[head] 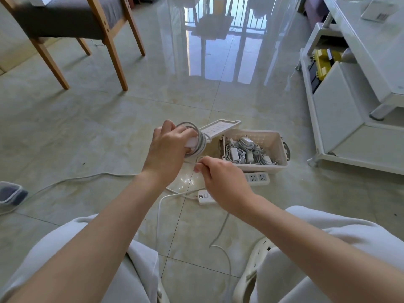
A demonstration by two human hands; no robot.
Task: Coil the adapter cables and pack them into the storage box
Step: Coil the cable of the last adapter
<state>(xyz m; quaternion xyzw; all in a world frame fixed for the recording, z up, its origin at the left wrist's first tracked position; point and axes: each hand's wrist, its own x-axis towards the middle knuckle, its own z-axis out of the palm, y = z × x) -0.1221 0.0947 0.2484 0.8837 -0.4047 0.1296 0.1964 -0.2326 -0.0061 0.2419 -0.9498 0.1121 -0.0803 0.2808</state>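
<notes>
Adapter cable (200,138) is coiled round the left hand (168,149), which grips it; the right hand (220,180) pinches its loose strand. Storage box (262,168), holding coiled adapters, sits on the floor (109,127) just beyond. Power strip (258,178) markings are too small to read.

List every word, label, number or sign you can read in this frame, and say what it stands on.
No text is legible.
Barcode label on the white box, top right: print too blurred to read.
Small dark mark beside the button on the power strip: too small to read.
</notes>
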